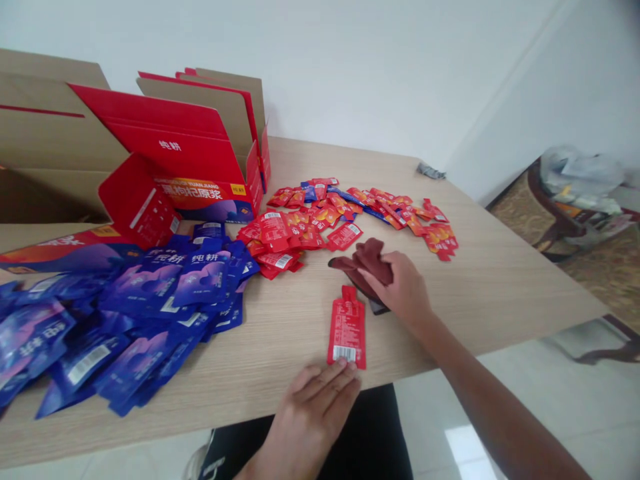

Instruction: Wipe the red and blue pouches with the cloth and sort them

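A red sachet [347,327] with a narrow neck lies flat on the table, its printed back and barcode facing up. My left hand [316,408] rests its outstretched fingertips on the sachet's near edge. To the right, my right hand [404,288] is closed around a bunched brown cloth [371,263], just beyond and beside the sachet. Under the cloth a dark, flat item [379,307] shows only in part, and I cannot make out what it is.
Blue pouches [150,287] are heaped at the left. Loose red sachets [300,230] spread across the middle and back, a few blue ones among them. Open red cartons [200,153] stand behind the blue heap. A grey crumpled scrap [431,171] lies at the far edge, near the wall.
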The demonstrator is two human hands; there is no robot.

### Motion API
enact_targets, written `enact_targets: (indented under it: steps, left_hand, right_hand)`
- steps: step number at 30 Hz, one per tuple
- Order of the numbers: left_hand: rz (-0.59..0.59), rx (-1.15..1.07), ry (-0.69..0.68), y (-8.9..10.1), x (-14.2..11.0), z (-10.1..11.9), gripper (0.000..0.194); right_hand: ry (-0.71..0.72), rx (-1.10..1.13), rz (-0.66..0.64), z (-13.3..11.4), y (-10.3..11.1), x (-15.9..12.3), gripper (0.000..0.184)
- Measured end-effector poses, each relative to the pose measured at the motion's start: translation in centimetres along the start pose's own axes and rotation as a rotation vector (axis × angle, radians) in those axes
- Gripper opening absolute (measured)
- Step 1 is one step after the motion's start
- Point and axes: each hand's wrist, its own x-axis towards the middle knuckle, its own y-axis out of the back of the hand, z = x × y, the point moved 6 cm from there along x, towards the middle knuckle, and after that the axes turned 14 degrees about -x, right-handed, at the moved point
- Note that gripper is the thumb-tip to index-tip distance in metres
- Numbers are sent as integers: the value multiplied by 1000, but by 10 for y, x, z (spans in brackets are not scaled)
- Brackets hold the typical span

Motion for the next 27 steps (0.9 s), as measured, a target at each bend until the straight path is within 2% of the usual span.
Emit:
enact_targets:
  steps: [3, 6, 8, 10, 12, 14, 17, 22, 25, 27]
  left_hand:
    - [38, -13, -18, 7, 8, 1, 28]
    - [56, 33, -58, 10, 15, 1, 29]
    - [43, 135, -48, 4, 18, -3, 43]
    - [-14, 255, -17, -7, 16, -10, 67]
    - [-68, 350, -8, -19, 11, -16, 77]
    - [-71, 414, -33, -25, 4, -18, 62]
    - [-11, 433, -68, -22, -6, -16, 37]
    - [31, 314, -163, 1, -7, -6, 27]
    - [44, 260, -273, 25, 3, 3, 37]
    - [48, 186, -270, 47, 13, 5, 41]
  right_hand:
    - [-324, 88, 153, 26, 28, -25, 47]
    - [-584, 181, 110, 42, 41, -60, 57]
    - [-704, 225, 38, 48, 42, -81, 59]
    - [-776, 258, -26, 51, 40, -96, 59]
    - [-821, 288, -65, 54, 37, -106, 61]
    - [-850, 312, -68, 57, 35, -110, 64]
    - [-866, 353, -47, 60, 33, -111, 63]
    - [-873, 415, -70, 64, 26, -112, 63]
    - [-846, 423, -52, 64, 25, -112, 60]
    - [-832, 430, -43, 63, 26, -111, 59]
